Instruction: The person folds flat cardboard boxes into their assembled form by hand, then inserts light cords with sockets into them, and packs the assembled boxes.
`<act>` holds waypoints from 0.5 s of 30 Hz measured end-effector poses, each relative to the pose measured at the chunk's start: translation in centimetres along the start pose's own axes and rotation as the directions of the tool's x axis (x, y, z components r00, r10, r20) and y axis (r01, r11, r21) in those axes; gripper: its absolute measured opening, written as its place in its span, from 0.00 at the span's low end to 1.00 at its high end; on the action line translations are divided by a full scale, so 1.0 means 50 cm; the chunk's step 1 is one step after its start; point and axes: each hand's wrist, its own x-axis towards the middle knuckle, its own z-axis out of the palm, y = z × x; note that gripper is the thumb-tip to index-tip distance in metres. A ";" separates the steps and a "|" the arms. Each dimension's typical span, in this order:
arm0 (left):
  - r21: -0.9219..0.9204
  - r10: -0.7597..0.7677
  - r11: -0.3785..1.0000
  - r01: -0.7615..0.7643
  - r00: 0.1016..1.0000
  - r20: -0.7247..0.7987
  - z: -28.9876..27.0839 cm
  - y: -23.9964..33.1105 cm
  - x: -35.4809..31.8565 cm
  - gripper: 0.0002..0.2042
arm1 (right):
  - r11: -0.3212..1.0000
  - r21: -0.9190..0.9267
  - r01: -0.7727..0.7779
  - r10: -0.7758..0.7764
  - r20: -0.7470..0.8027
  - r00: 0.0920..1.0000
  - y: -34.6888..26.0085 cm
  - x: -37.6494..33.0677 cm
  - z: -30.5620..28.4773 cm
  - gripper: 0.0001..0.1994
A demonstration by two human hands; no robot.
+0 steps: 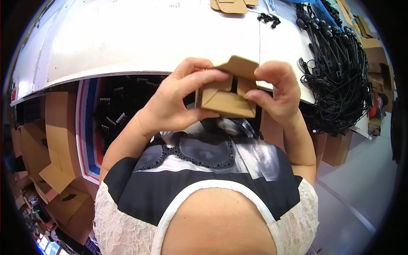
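A small brown cardboard box [225,103] is held up between my two hands, just off the near edge of the white table. Its top flap stands raised at the far side, and the smaller inner flaps are partly folded in over a dark gap. My left hand [174,95] wraps round the box's left side, fingers on top and thumb beneath. On the other side my right hand [278,91] pinches the box at its right edge, thumb on the inner flap and fingers by the raised flap. What lies inside the box cannot be made out.
On the white table [114,38] lie flat cardboard pieces [231,6] and small black parts [269,19]. A heap of black cables [335,80] hangs over its right end. Below left, a striped container [87,127] holds dark items, beside open cardboard boxes [59,140].
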 end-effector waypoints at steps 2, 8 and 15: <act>-0.050 -0.037 0.998 0.031 0.992 -0.119 0.007 -0.010 -0.007 0.30 | 0.901 0.332 -0.280 0.298 -0.005 0.954 -0.002 0.005 0.003 0.31; 0.145 0.067 0.987 -0.070 0.997 0.026 0.011 -0.020 -0.005 0.31 | 0.966 0.050 -0.253 0.254 -0.010 0.967 0.018 0.010 0.031 0.08; 0.254 0.044 0.967 -0.038 0.999 -0.017 0.020 -0.016 0.009 0.28 | 0.982 -0.185 0.031 -0.026 0.029 0.999 0.022 0.048 0.023 0.10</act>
